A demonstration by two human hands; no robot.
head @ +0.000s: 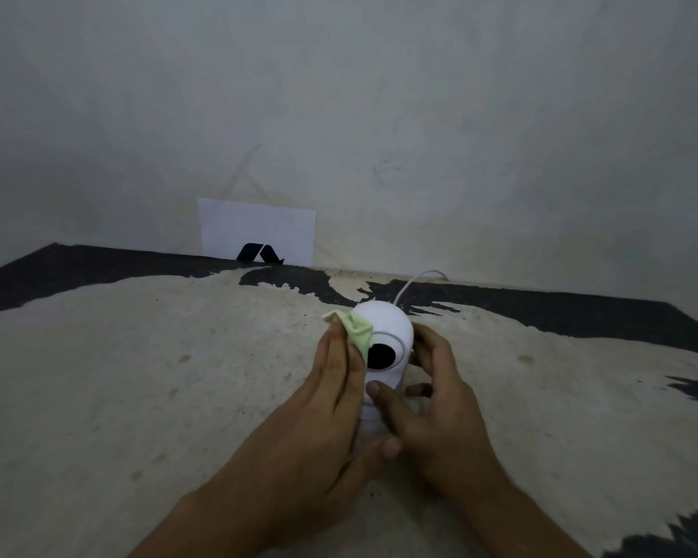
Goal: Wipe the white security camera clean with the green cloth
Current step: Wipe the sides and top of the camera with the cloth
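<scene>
Camera [387,336] stands upright, lens facing the viewer, green cloth [357,330] on its left

The table [138,376] has a worn top. Most of it is a pale, sandy colour with small brown spots. Black patches show along the far edge and at the right side, where the pale layer looks rubbed off. A white security camera [387,328] stands on the table near the middle. A thin white cable [416,277] runs from behind it to the far edge.
</scene>
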